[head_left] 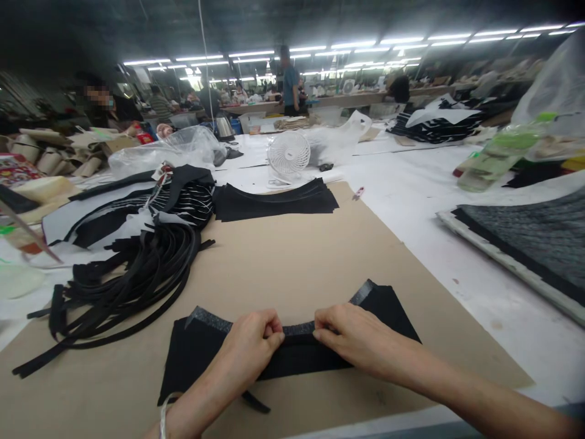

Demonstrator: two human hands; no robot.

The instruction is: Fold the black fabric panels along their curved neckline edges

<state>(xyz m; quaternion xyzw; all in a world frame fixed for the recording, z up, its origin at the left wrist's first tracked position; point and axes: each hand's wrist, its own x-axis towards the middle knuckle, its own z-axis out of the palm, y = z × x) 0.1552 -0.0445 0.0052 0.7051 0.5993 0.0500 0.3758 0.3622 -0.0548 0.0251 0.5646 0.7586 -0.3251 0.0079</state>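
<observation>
A black fabric piece [301, 356] with a curved upper edge lies in front of me, and a speckled grey strip [299, 330] runs along that curve. My left hand [256, 335] pinches the edge left of its middle, thumb against fingers. Just to the right, my right hand [342, 332] pinches the same edge; a short stretch of strip shows between the two. Under my left wrist, the end of a narrow black strip [256, 402] sticks out. Beyond my hands lies a stack of similar curved black pieces [276, 201].
Brown paper board [292, 262] covers the white table [393, 189]. At left lies a heap of black strips [137, 280] beside bundled black pieces [183, 195]. A small white fan [289, 153] stands behind the stack. At right are a bottle [500, 155] and grey fabric [534, 238].
</observation>
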